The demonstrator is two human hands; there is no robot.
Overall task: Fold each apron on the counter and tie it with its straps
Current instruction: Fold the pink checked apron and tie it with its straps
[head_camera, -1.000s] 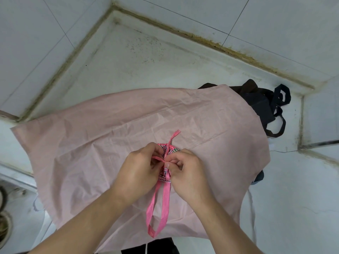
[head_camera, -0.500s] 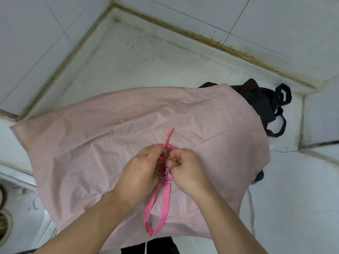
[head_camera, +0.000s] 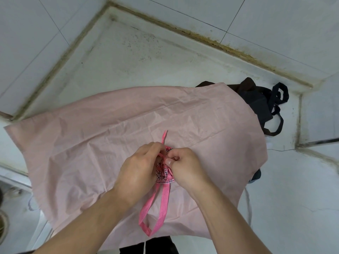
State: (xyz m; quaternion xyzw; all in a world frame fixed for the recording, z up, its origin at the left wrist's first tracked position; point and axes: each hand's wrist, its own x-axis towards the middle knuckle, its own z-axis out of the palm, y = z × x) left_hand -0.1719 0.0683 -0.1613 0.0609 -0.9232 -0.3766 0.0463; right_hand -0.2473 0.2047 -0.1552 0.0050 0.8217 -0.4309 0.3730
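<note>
A small folded checked apron bundle [head_camera: 163, 174] sits between my hands, on top of a large pale pink apron [head_camera: 110, 143] spread flat over the counter. My left hand [head_camera: 141, 167] and my right hand [head_camera: 185, 167] both pinch the bundle's pink striped strap at a knot on its top. One strap end [head_camera: 163, 137] sticks up beyond my fingers. A long strap loop [head_camera: 152, 215] trails toward me. My fingers hide most of the bundle and the knot.
A heap of dark brown and navy aprons with looped straps [head_camera: 264, 105] lies at the pink apron's far right corner. White tiled walls meet the stained white counter [head_camera: 146, 52] behind. A sink edge [head_camera: 11, 180] shows at the left.
Both hands have closed in tighter over the knot, and the upright strap end has shortened. The trailing loop has shifted slightly.
</note>
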